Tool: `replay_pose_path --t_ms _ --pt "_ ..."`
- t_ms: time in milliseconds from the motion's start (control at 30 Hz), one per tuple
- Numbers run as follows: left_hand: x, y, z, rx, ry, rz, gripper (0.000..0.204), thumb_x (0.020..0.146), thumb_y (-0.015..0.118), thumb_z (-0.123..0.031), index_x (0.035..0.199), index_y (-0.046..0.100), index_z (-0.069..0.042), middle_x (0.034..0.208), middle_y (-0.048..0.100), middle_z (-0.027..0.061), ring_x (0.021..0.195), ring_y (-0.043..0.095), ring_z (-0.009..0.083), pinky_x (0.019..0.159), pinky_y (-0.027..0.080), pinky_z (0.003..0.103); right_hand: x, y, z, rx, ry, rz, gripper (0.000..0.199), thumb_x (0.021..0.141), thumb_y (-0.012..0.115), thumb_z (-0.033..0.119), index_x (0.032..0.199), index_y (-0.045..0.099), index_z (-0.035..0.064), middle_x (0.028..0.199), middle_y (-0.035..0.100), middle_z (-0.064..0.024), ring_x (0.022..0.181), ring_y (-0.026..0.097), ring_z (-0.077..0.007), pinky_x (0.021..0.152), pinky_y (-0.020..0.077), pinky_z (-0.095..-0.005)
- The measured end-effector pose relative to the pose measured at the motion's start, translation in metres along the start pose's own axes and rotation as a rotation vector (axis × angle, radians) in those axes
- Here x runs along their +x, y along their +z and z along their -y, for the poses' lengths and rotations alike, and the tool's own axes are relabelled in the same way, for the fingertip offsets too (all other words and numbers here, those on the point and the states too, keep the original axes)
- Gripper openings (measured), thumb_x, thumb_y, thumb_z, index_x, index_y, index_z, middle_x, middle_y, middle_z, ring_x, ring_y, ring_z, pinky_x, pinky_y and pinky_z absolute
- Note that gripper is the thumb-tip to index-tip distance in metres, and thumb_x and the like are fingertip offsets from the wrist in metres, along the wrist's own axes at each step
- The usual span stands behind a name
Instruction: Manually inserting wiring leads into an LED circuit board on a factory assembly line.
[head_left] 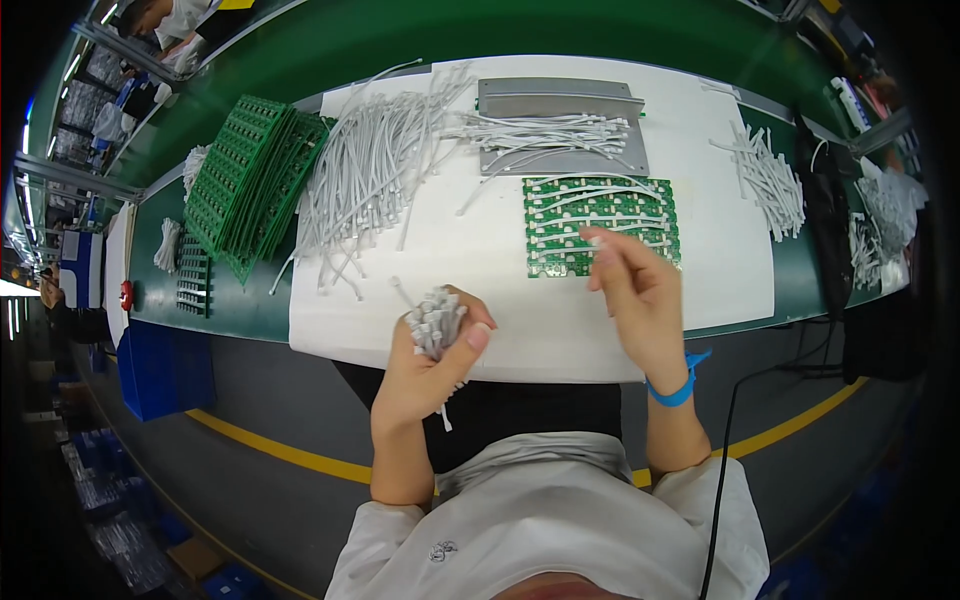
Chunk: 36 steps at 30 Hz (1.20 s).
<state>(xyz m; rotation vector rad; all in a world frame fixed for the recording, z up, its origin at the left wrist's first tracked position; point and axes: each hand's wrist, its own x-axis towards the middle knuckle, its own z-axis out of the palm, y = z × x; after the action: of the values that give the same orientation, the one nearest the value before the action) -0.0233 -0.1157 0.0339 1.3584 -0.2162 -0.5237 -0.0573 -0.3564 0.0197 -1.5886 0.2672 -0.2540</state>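
Observation:
My left hand (412,383) is closed round a bundle of short white cables (436,318), their connector ends sticking up out of the fist. Below the same hand a few cable ends hang down. Over the lower part of a green circuit board panel (567,266), my right hand (640,295) has thumb and fingertips pinched together at the end of a white cable (592,240). Several white cables lie in rows across that panel. The right wrist wears a blue strap (672,392). The exact contact of the pinched end with the board is too small to tell.
Behind the panel, loose cables lie on a grey metal fixture (560,95). A large heap of white cables (365,165) and stacked green panels (240,170) stand to the left. More cables (770,185) lie right. A blue bin (165,370) sits below the table's left end.

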Motion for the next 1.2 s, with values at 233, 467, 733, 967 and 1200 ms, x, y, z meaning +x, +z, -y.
replay_pose_path --t_ms 233,467,733,967,1200 --pt "-0.011 0.021 -0.023 0.696 0.622 -0.124 0.016 0.084 0.078 0.0 0.099 0.073 -0.004 0.067 0.061 0.006 0.052 0.056 0.0147 0.051 0.044 0.028 0.007 0.0 -0.015 -0.373 -0.007 0.161 0.011 0.095 0.074 0.006 0.104 0.071 0.0 0.075 0.07 -0.0103 0.065 0.065 -0.0138 0.058 0.0493 -0.0263" --pt "0.034 0.005 0.037 1.238 0.552 -0.146 0.039 0.079 0.083 -0.015 0.118 0.076 -0.011 0.073 0.061 0.0058 0.057 0.061 0.0247 0.053 0.049 0.035 0.016 0.011 -0.004 -0.499 -0.183 0.249 0.007 0.09 0.075 0.002 0.096 0.072 -0.0009 0.091 0.067 -0.0127 0.074 0.069 -0.0223 0.061 0.0551 -0.0313" --pt "0.044 0.003 0.04 1.242 0.501 -0.06 0.065 0.071 0.083 -0.016 0.135 0.071 -0.016 0.073 0.059 0.0037 0.06 0.061 0.0238 0.057 0.05 0.036 0.023 0.008 -0.012 -0.567 -0.229 0.283 0.007 0.09 0.074 0.002 0.096 0.07 0.0007 0.092 0.065 -0.0111 0.072 0.068 -0.0275 0.064 0.0538 -0.0354" --pt "0.045 0.001 0.042 1.238 0.5 -0.002 0.07 0.067 0.083 -0.015 0.136 0.07 -0.016 0.074 0.06 0.003 0.063 0.062 0.0228 0.058 0.049 0.037 0.022 0.014 -0.008 -0.615 -0.218 0.213 0.008 0.09 0.074 0.004 0.096 0.068 0.0029 0.09 0.063 -0.01 0.071 0.066 -0.0284 0.063 0.052 -0.038" --pt "0.045 0.002 0.043 1.261 0.521 -0.007 0.069 0.066 0.082 -0.013 0.134 0.071 -0.015 0.074 0.062 0.0025 0.063 0.063 0.0217 0.057 0.049 0.036 0.023 0.013 -0.018 -0.712 -0.365 0.243 0.01 0.088 0.074 0.004 0.095 0.066 0.0045 0.091 0.06 -0.0085 0.075 0.064 -0.0271 0.065 0.0522 -0.0383"
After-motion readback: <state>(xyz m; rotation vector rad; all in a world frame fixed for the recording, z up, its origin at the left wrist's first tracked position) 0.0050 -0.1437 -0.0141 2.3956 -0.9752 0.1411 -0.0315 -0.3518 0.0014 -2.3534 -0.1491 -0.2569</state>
